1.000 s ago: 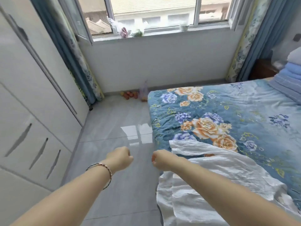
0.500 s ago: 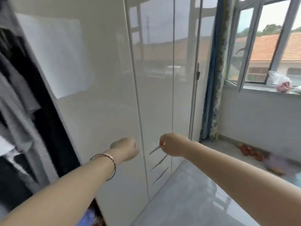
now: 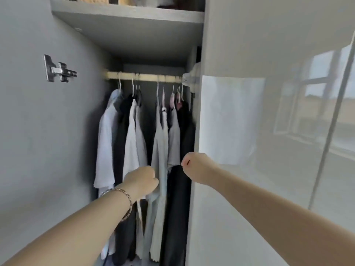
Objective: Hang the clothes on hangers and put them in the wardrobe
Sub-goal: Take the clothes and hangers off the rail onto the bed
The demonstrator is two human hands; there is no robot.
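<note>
The wardrobe stands open in front of me, with a pale wooden rail (image 3: 146, 76) under a grey shelf (image 3: 134, 25). Several white, grey and black garments (image 3: 132, 135) hang from it on hangers (image 3: 172, 96). My left hand (image 3: 143, 180), a bracelet on its wrist, is a closed fist in front of the hanging clothes and holds nothing that I can see. My right hand (image 3: 196, 166) is also a fist, level with the edge of the glossy door, with nothing in it.
The open door's grey inner face (image 3: 38, 131) with a metal hinge (image 3: 59, 70) fills the left. A glossy white shut door (image 3: 269, 131) fills the right and reflects the window. Items sit on top of the shelf.
My view has swung left from the bed and white garment, past the shut doors, to the open wardrobe section. Both fists stayed closed and held out in front.
</note>
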